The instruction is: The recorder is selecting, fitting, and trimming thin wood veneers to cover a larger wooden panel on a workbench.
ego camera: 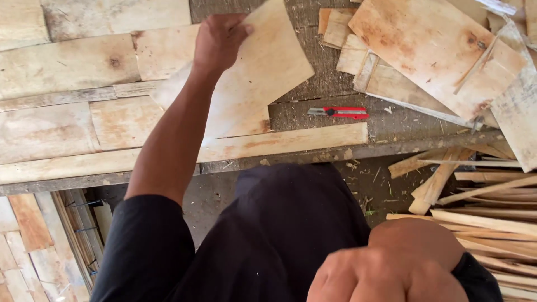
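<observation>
the left hand (218, 42) gripped a thin veneer sheet (263, 78) on the surface (313, 112), mid-placement. the right hand (391, 268) was clenched, empty. aligning edges seemingly came next.

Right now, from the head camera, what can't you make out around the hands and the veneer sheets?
- Right hand: a closed fist cut by the bottom edge; anything in its grip is hidden.
- Left hand: fingertips hidden behind the veneer sheet it holds.
- Red utility knife: too small to tell whether the blade is out.
- Veneer pile: cut off by the top and right edges.
</observation>
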